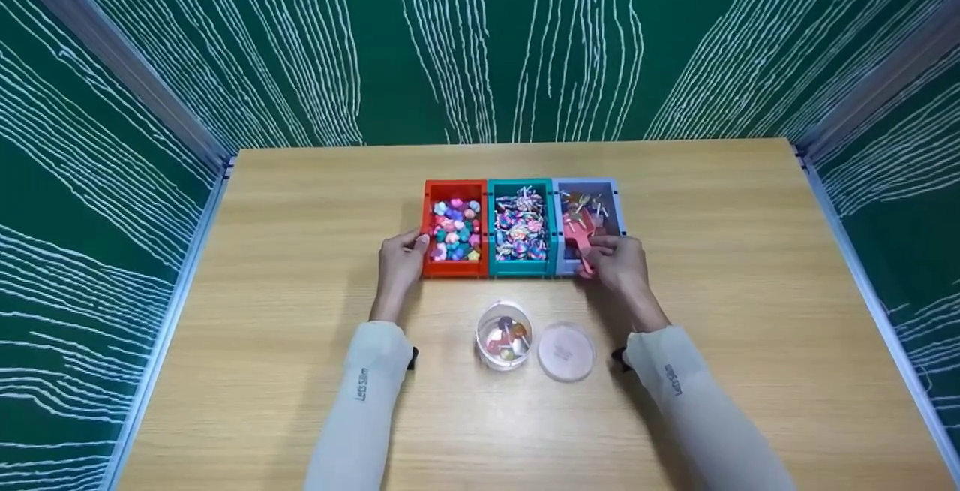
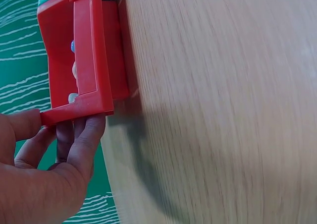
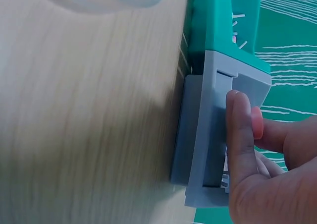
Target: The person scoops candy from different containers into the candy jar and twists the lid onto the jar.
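My left hand point(image 1: 401, 260) grips the left wall of the red bin point(image 2: 99, 50), thumb on the rim and fingers against the outside. The bin contains colourful charms point(image 1: 454, 230), some flower-shaped. With my right hand point(image 1: 616, 260) I pinch the handle of a small pink scoop point(image 1: 577, 234) over the front of the grey-lilac bin point(image 3: 210, 130). The scoop's head lies among small lollipop-like pieces point(image 1: 598, 209) in that bin. In the right wrist view, fingers hide most of the scoop; only a rounded pink end shows.
Between the two bins stands a teal bin point(image 1: 556, 251) of swirled lollipop-like pieces point(image 1: 521, 228), all three joined in a row. Nearer me is a clear round jar point(image 1: 484, 352) with several small lollipop-like pieces inside. A round translucent lid point(image 1: 566, 353) lies flat beside it.
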The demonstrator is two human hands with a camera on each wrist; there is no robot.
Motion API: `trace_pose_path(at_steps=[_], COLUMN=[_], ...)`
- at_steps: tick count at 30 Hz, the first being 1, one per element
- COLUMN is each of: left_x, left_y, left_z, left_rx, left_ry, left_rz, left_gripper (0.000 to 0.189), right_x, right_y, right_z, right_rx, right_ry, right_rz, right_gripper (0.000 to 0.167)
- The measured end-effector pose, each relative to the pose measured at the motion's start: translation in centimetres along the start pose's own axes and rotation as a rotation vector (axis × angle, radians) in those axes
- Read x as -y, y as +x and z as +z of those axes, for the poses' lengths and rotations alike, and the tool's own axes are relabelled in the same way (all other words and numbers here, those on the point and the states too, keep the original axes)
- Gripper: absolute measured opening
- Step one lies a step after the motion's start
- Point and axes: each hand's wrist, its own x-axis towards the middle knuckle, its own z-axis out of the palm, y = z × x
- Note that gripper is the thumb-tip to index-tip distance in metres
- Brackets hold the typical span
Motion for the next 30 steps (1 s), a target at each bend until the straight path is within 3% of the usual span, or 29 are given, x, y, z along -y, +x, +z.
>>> trace_pose_path(at_steps=[5,11,18,24,30], left_x=[0.03,0.05,0.05,0.10,0.10], left_y=[0.05,0.09,0.26,0.41,0.35], left_z=[0.04,-0.02,0.11,0.10,0.06], left_rx=[0.009,-0.019,0.004,0.007,0.006], left_ry=[0.001,0.024,0.000,-0.008,0.008], left_rz=[-0.004,0.029,-0.002,-0.017,-0.015], left_gripper=[0.033,0.032,0.032,0.033,0.033], right_x=[0.09,0.17,-0.31,-0.04,-0.06], right_y=[-0.07,-0.04,-0.17,-0.05,-0.14], right_z=[-0.09,0.16,0.21,0.39,0.42], right_rx=[-0.011,-0.016,-0.009,-0.008,-0.016], right_ry=[0.015,0.076,0.180,0.121,0.144], right_rz=[0.023,-0.035,-0.002,0.017,0.039], right_gripper=[0.035,0.035,0.035,0.037,0.039])
